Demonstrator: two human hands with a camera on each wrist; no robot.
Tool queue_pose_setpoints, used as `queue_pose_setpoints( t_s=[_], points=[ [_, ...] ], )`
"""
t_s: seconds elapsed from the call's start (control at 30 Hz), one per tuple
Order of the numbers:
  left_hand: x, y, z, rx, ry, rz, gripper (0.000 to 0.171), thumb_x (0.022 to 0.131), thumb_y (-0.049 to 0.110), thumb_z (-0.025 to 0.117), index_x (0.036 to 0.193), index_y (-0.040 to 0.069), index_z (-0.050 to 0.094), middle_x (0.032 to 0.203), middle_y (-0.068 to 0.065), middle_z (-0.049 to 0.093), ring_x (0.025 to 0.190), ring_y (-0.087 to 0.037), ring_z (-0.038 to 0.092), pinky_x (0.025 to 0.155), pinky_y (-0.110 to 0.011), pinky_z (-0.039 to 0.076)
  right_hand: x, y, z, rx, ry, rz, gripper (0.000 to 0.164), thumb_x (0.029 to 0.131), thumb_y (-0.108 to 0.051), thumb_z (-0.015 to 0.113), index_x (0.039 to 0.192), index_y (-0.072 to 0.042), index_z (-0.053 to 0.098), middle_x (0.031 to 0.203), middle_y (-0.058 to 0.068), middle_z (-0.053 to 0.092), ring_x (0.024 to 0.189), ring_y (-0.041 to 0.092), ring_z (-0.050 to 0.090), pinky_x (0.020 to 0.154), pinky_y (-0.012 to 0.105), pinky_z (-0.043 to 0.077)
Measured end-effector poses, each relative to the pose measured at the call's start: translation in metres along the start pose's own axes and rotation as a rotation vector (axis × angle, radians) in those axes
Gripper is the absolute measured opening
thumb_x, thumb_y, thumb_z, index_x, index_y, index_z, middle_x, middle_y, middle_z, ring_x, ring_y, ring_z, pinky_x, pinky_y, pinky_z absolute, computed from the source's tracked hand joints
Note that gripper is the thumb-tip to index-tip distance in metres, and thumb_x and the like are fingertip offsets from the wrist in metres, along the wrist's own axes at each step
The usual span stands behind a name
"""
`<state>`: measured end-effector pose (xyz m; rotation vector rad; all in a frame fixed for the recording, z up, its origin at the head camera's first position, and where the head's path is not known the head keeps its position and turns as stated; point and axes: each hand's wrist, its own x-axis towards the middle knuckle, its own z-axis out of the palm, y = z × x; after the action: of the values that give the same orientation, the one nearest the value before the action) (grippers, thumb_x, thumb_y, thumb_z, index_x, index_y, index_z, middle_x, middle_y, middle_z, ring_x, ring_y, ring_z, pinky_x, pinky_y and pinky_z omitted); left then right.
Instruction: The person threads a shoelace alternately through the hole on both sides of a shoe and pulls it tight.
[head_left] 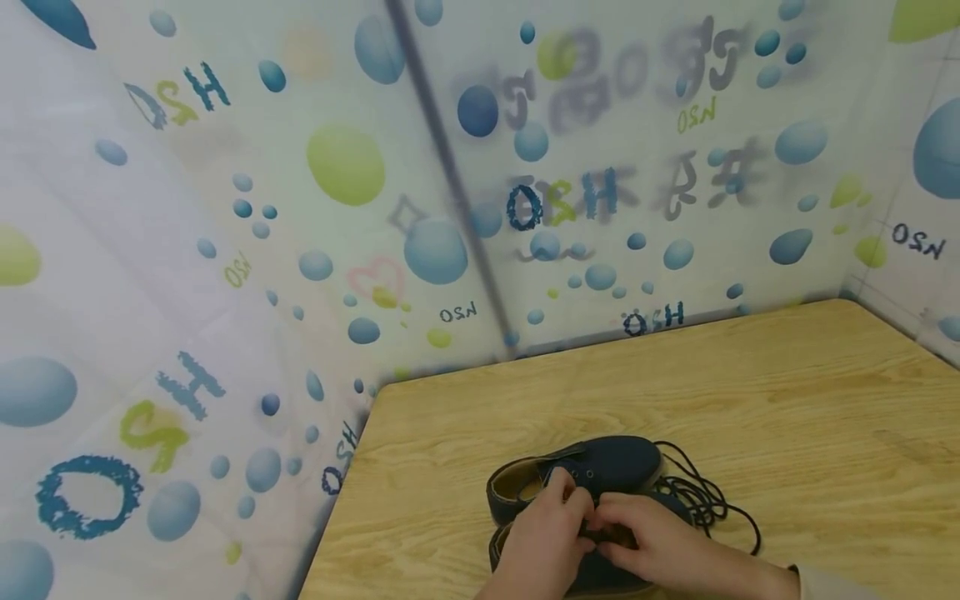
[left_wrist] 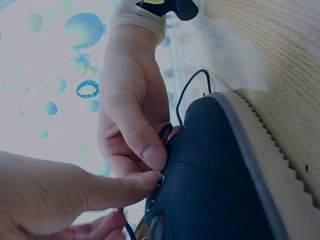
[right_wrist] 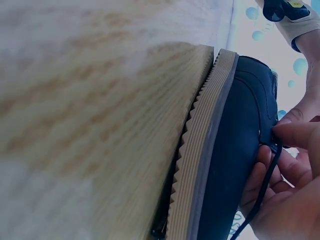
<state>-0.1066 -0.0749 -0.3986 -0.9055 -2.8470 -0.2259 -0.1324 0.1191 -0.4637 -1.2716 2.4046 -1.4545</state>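
Observation:
A navy shoe with a ridged tan sole lies under both hands, at the lower edge of the head view. My left hand is at its lace opening; in the left wrist view the thumb tip meets a metal eyelet and a dark shoelace runs by the fingers. Opposite it, my right hand pinches the lace at the flap edge, and a length of shoelace trails down from there in the right wrist view. The fingers partly hide the eyelets and what the left hand grips.
A matching navy shoe lies just beyond, its toe to the right. Loose black laces coil beside the toes on the wooden table. Patterned curtain walls stand behind the table's far and left edges.

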Motion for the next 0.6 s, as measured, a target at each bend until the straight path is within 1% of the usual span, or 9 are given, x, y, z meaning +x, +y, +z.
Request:
queue_pose_setpoints(
  t_s=[0.07, 0.13, 0.17, 0.23, 0.3, 0.37, 0.5, 0.53, 0.6],
  points=[
    [-0.001, 0.001, 0.001, -0.008, 0.008, -0.108, 0.036, 0.077, 0.031, 0.084, 0.088, 0.019, 0.053, 0.087, 0.006, 0.044, 0.056, -0.002, 0.041, 0.049, -0.016, 0.036, 0.0, 0.0, 0.0, -0.006, -0.001, 0.004, 0.011, 0.097, -0.018, 0.063, 0.106, -0.023, 0.065, 0.088, -0.011, 0.058, 0.067, -0.009, 0.044, 0.057, 0.016, 0.043],
    [-0.003, 0.002, 0.002, 0.03, 0.003, -0.211, 0.041, 0.076, 0.042, 0.083, 0.083, 0.019, 0.05, 0.074, 0.006, 0.046, 0.048, -0.005, 0.039, 0.044, -0.02, 0.033, -0.001, 0.001, 0.0, -0.014, 0.0, 0.014, 0.011, 0.097, -0.018, 0.064, 0.106, -0.024, 0.066, 0.087, -0.012, 0.056, 0.066, -0.009, 0.043, 0.057, 0.016, 0.043],
    [-0.003, 0.002, 0.003, 0.066, -0.001, -0.253, 0.044, 0.075, 0.048, 0.082, 0.079, 0.018, 0.05, 0.066, 0.007, 0.045, 0.045, -0.007, 0.039, 0.042, -0.021, 0.032, -0.001, 0.001, 0.0, -0.021, 0.006, 0.008, 0.012, 0.096, -0.018, 0.064, 0.106, -0.024, 0.066, 0.086, -0.012, 0.056, 0.066, -0.009, 0.043, 0.057, 0.016, 0.043],
    [-0.005, 0.001, 0.005, 0.118, -0.017, -0.3, 0.048, 0.074, 0.058, 0.077, 0.068, 0.018, 0.051, 0.053, 0.007, 0.043, 0.041, -0.01, 0.041, 0.04, -0.024, 0.031, -0.001, 0.001, 0.0, -0.024, 0.018, -0.002, 0.013, 0.096, -0.017, 0.065, 0.107, -0.025, 0.065, 0.085, -0.012, 0.056, 0.066, -0.009, 0.044, 0.056, 0.016, 0.043],
    [-0.006, -0.001, 0.006, 0.121, -0.031, -0.29, 0.05, 0.076, 0.06, 0.073, 0.06, 0.019, 0.052, 0.047, 0.007, 0.041, 0.04, -0.01, 0.041, 0.04, -0.024, 0.031, -0.001, 0.002, 0.001, -0.019, 0.028, -0.015, 0.015, 0.095, -0.015, 0.065, 0.106, -0.025, 0.065, 0.085, -0.011, 0.056, 0.066, -0.01, 0.044, 0.056, 0.016, 0.044],
    [-0.006, -0.004, 0.008, 0.083, -0.031, -0.227, 0.045, 0.079, 0.056, 0.073, 0.058, 0.02, 0.056, 0.048, 0.008, 0.043, 0.042, -0.007, 0.041, 0.041, -0.021, 0.031, -0.001, 0.002, 0.001, -0.003, 0.034, -0.019, 0.017, 0.095, -0.014, 0.066, 0.106, -0.026, 0.063, 0.086, -0.011, 0.058, 0.065, -0.01, 0.046, 0.055, 0.016, 0.045],
    [-0.004, -0.011, 0.012, -0.124, -0.062, -0.098, 0.017, 0.084, 0.036, 0.076, 0.077, 0.022, 0.07, 0.063, 0.011, 0.058, 0.052, 0.001, 0.047, 0.048, -0.016, 0.035, -0.001, 0.0, -0.001, 0.07, 0.012, 0.015, 0.014, 0.095, -0.015, 0.065, 0.103, -0.024, 0.059, 0.086, -0.011, 0.059, 0.065, -0.009, 0.049, 0.054, 0.018, 0.046],
    [-0.003, -0.012, 0.013, -0.189, -0.076, -0.084, 0.011, 0.085, 0.031, 0.076, 0.083, 0.022, 0.072, 0.068, 0.011, 0.062, 0.055, 0.003, 0.049, 0.051, -0.015, 0.037, -0.001, 0.0, -0.002, 0.089, 0.004, 0.027, 0.012, 0.095, -0.016, 0.065, 0.102, -0.023, 0.058, 0.085, -0.011, 0.059, 0.064, -0.008, 0.049, 0.054, 0.018, 0.046],
    [-0.001, -0.016, 0.017, -0.324, -0.107, -0.077, 0.007, 0.086, 0.023, 0.077, 0.091, 0.019, 0.074, 0.079, 0.01, 0.069, 0.063, 0.007, 0.053, 0.057, -0.013, 0.041, -0.001, -0.001, -0.003, 0.113, -0.007, 0.05, 0.011, 0.096, -0.019, 0.065, 0.101, -0.021, 0.055, 0.083, -0.01, 0.058, 0.064, -0.008, 0.05, 0.054, 0.019, 0.047]
  ],
)
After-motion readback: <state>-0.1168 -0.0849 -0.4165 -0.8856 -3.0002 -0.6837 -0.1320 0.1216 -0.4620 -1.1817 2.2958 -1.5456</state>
